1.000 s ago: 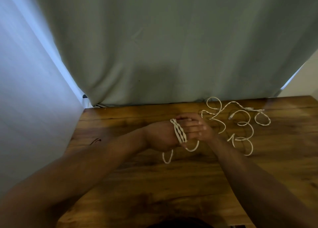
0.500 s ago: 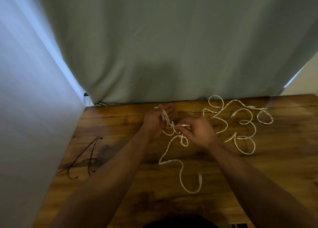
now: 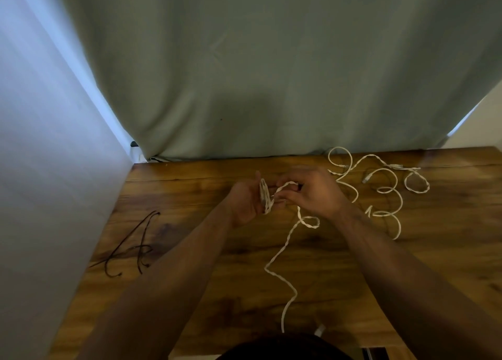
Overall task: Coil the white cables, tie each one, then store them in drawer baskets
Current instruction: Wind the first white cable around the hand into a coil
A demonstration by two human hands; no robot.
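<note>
While both hands work just above the far middle of the wooden counter [image 3: 190,196], the left hand [image 3: 245,196] grips a small coil of white cable [image 3: 264,196], fingers curled round the loops. Beside it the right hand [image 3: 312,194] pinches the strand leading off that coil. From there the loose tail [image 3: 281,251] snakes along the counter to the near edge. Off right, a second white cable [image 3: 387,188] sprawls uncoiled. Far left lie thin dark cords [image 3: 130,245]. Behind hangs a grey-green curtain [image 3: 271,74].
</note>
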